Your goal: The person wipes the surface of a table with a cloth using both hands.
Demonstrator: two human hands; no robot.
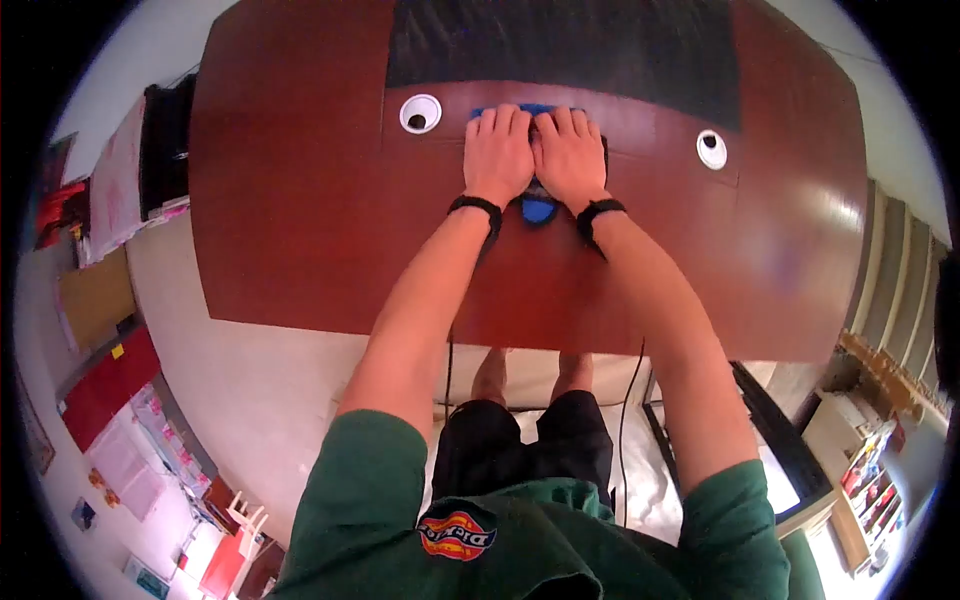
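Both hands rest side by side on a dark and blue cloth-like item (539, 209) on the reddish-brown table (320, 230). My left hand (499, 155) lies over its left part, palm down, fingers close together and pointing away from me. My right hand (570, 158) covers its right part in the same way, the thumbs nearly touching. Blue edges show beyond the fingertips and a rounded blue end shows between the wrists. Most of the item is hidden under the hands, so its full shape cannot be made out. Black bands circle both wrists.
A white round piece with a black dot (420, 114) lies left of the hands, and a similar one (711, 149) lies to the right. A dark panel (560, 50) spans the table's far part. Shelves with items (870, 500) stand at the lower right.
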